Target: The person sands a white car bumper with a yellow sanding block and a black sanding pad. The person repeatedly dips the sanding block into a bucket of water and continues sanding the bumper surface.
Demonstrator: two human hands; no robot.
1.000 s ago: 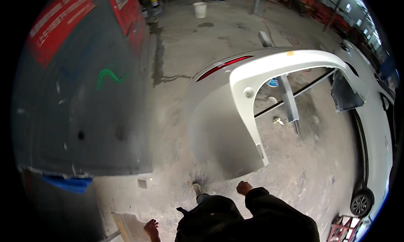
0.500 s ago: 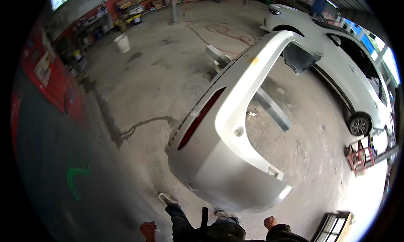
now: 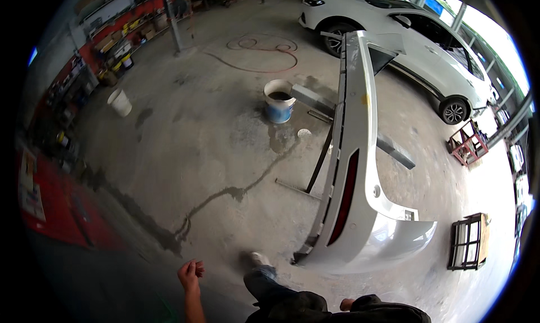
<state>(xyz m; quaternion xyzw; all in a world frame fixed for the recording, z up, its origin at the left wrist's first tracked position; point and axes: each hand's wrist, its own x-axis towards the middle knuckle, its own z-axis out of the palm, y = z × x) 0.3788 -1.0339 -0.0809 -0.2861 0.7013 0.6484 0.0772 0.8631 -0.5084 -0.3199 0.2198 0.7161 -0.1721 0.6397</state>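
Observation:
A white car bumper cover (image 3: 365, 171) with a dark red reflector strip (image 3: 344, 196) rests on a stand with grey padded bars (image 3: 313, 99), ahead and to the right of me. My left hand (image 3: 191, 273) hangs over the floor at the lower left, apart from everything, with its fingers loosely curled and nothing seen in them. Just the edge of my right hand (image 3: 346, 304) shows beside my dark clothing, below the bumper's near end; its fingers are hidden.
A white-and-blue bucket (image 3: 279, 106) stands by the stand's far bar, and another white bucket (image 3: 119, 102) farther left. A hose (image 3: 261, 53) lies coiled on the floor. A white car (image 3: 394, 36) is parked behind. A red cart (image 3: 468, 146) and dark-framed crate (image 3: 468, 241) stand right.
My view has swung left and I have stepped forward, so the bumper now appears farther right and the bucket shows fully. My left hand has risen; my right hand is more hidden.

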